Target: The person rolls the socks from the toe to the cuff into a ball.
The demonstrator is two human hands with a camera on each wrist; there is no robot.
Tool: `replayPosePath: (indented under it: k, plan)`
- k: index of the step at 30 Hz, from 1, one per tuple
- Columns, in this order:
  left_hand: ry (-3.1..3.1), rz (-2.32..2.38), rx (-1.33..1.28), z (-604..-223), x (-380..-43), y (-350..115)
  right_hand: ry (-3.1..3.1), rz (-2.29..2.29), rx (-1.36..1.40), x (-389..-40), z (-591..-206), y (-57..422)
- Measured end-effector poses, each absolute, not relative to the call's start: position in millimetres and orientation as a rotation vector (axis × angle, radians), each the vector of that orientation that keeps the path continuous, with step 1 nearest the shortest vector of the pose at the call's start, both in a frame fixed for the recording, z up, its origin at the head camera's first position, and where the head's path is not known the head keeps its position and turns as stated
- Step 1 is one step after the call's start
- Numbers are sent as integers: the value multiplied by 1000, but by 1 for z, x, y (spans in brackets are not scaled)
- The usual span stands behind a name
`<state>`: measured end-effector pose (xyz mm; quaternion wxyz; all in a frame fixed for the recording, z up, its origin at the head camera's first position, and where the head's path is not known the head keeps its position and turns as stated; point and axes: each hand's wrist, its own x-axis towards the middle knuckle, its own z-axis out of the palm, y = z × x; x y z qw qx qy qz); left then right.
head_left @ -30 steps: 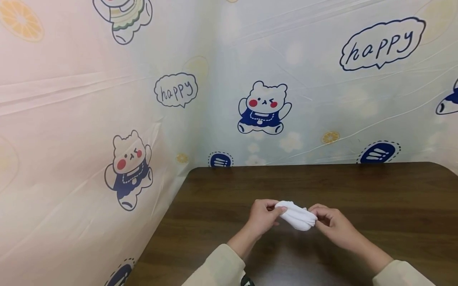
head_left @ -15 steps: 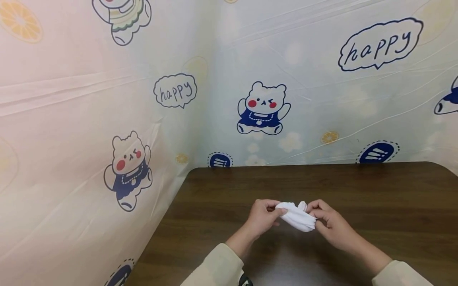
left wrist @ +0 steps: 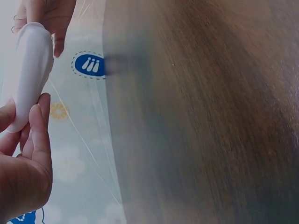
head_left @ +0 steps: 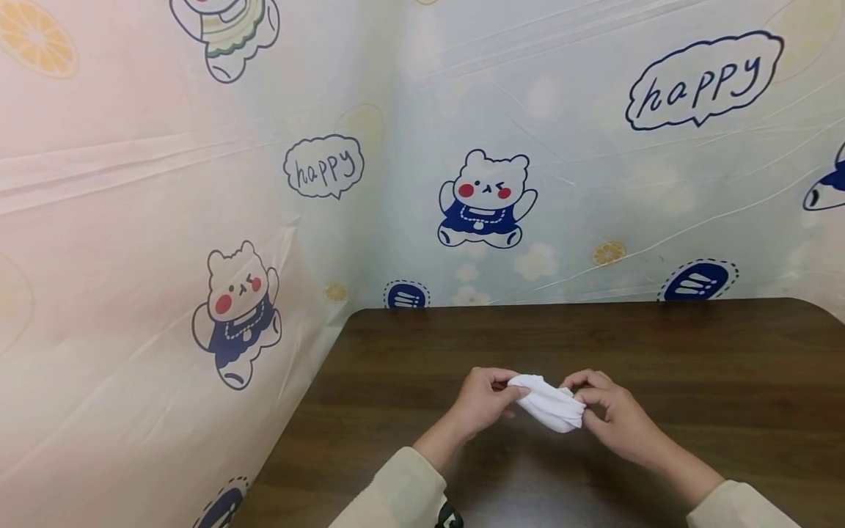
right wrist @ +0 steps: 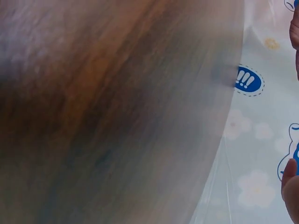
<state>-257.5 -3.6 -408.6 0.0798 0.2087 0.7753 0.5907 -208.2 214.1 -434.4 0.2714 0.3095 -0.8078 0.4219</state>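
A small white sock [head_left: 548, 405], folded into a bundle, is held above the table between both hands. My left hand [head_left: 485, 400] pinches its rounded left end, thumb on top. At the gathered right end, my right hand [head_left: 610, 411] grips the edge with curled fingers and thumb. The left wrist view has the sock [left wrist: 32, 70] stretched between the left hand [left wrist: 28, 172] below and the right hand [left wrist: 53, 16] above. Only a bit of the right hand [right wrist: 290, 191] enters the right wrist view, where the sock is out of sight.
A dark brown wooden table [head_left: 409, 359] lies beneath the hands. Behind it and along its left side hangs a pale printed sheet [head_left: 561, 110] with bears, fruit slices and "happy" bubbles.
Half a second ago a white tuft stuck up by the right fingers; now it no longer shows. The right fingers have shifted slightly at that end, while the left hand stays nearly still.
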Motion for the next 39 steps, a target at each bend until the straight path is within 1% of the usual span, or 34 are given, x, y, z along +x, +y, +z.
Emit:
replayPosePath:
  k: [5, 10, 13, 19, 26, 30, 39]
  plan:
    - [2304, 1794, 651, -410, -257, -4, -2190, 1239, 815, -206, -433, 215]
    - [2260, 1815, 647, -409, -256, -4, -2158, 1388, 929, -207, -432, 215]
    - [2210, 1838, 637, -409, -256, -4, -2173, 1421, 938, -207, -432, 213]
    - [2104, 1905, 604, -411, -260, -5, -2287, 1433, 810, -207, -434, 206]
    - [2091, 2001, 453, -416, -261, -1, -2324, 1458, 728, -207, -434, 201]
    - [2104, 2015, 422, -418, -259, 1, -2366, 1457, 647, -208, -433, 200]
    - [2174, 1984, 536, -418, -257, 1, -2390, 1417, 518, -214, -433, 199]
